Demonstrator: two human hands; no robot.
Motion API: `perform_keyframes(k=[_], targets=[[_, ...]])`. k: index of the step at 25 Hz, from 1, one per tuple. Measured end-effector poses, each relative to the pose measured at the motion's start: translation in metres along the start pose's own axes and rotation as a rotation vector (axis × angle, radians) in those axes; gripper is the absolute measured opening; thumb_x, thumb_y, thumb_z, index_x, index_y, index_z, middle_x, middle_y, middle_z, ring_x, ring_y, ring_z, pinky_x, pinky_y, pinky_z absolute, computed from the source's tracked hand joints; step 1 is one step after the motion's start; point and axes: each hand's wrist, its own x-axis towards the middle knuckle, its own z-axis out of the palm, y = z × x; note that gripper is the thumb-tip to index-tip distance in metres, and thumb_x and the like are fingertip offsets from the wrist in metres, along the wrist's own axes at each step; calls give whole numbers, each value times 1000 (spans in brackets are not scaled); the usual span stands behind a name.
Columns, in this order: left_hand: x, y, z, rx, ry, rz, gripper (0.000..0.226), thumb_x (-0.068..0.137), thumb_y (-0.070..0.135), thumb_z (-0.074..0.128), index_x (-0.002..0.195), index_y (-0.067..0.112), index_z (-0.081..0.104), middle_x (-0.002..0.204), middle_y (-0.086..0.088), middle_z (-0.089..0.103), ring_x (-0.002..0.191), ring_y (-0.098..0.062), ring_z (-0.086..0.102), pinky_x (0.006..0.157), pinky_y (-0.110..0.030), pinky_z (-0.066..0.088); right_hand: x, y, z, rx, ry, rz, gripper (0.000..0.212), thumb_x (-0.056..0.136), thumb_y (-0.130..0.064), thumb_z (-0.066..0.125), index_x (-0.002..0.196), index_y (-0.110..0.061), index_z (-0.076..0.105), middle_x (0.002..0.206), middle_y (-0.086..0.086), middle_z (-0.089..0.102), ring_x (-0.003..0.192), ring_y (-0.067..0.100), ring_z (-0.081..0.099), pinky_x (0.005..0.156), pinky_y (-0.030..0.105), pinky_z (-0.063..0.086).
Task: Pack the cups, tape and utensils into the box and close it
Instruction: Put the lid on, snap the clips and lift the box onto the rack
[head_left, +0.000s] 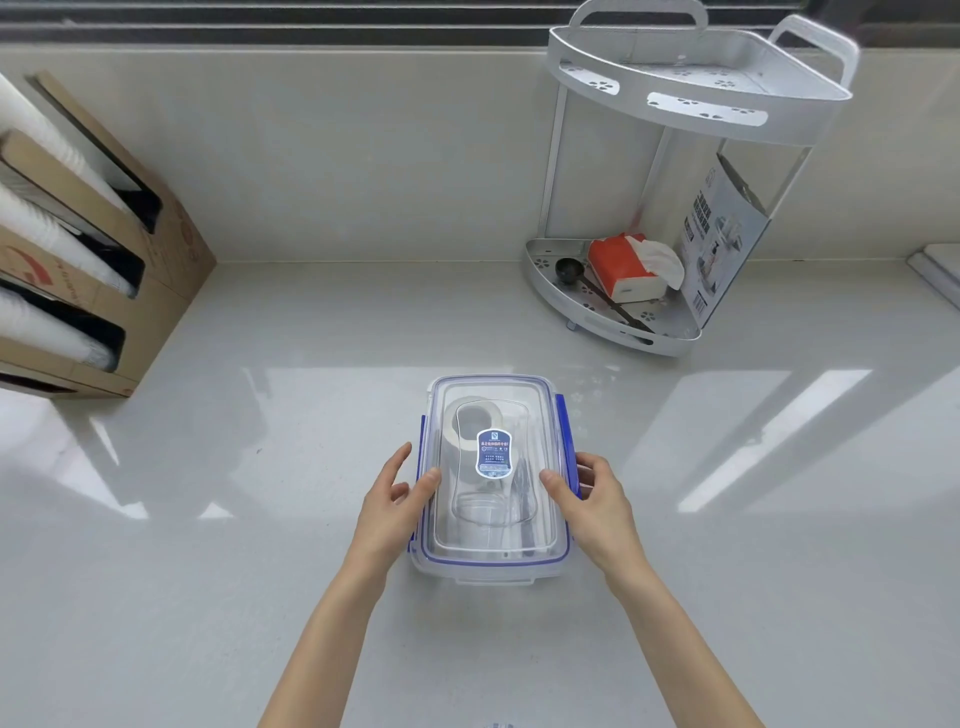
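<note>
A clear plastic box (441, 564) with blue latches stands in the middle of the counter, its clear lid (540, 410) lying on top. Through the lid I see a roll of pale tape (470, 415) at the far end, a clear cup (480, 512) at the near end and dark utensils (525, 499) along the right side. My left hand (397, 499) rests on the left edge, thumb on the lid. My right hand (592, 496) rests on the right edge, thumb on the lid, fingers over the blue side latch (565, 426).
A cardboard box (171, 244) holding stacks of white cups leans at the left. A white two-tier corner rack (675, 343) stands at the back right with a red tissue pack (621, 267), a black scoop (566, 270) and a printed card.
</note>
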Motion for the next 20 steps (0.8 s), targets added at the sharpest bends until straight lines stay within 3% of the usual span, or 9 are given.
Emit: perform_keyframes(k=[5, 13, 16, 20], targets=[[-1, 4, 1, -5, 4, -32, 58, 86, 35, 54, 139, 29, 31, 127, -13, 57, 108, -20, 52, 94, -33, 37, -1, 1, 6, -129, 47, -90, 35, 91, -24, 53, 122, -8, 48, 115, 10, 56, 93, 19, 51, 82, 25, 38], [-2, 10, 3, 35, 52, -39, 66, 86, 32, 55, 142, 14, 25, 139, -11, 45, 120, -22, 46, 86, -29, 38, -3, -2, 11, -253, 63, -118, 32, 95, -24, 43, 122, -6, 46, 119, 14, 48, 88, 18, 42, 79, 23, 32], [1, 9, 2, 86, 85, -26, 68, 84, 32, 58, 140, 11, 28, 130, -8, 48, 107, -22, 50, 85, -33, 43, -1, -3, 8, -259, 42, -99, 31, 94, -24, 45, 120, -6, 46, 119, 14, 49, 87, 18, 41, 78, 23, 31], [1, 7, 2, 97, 92, 36, 45, 84, 28, 59, 124, 9, 52, 105, -7, 61, 90, -21, 56, 75, -30, 45, -2, -3, 8, -247, 34, -93, 30, 94, -23, 46, 120, -6, 46, 120, 14, 49, 87, 18, 42, 79, 24, 32]])
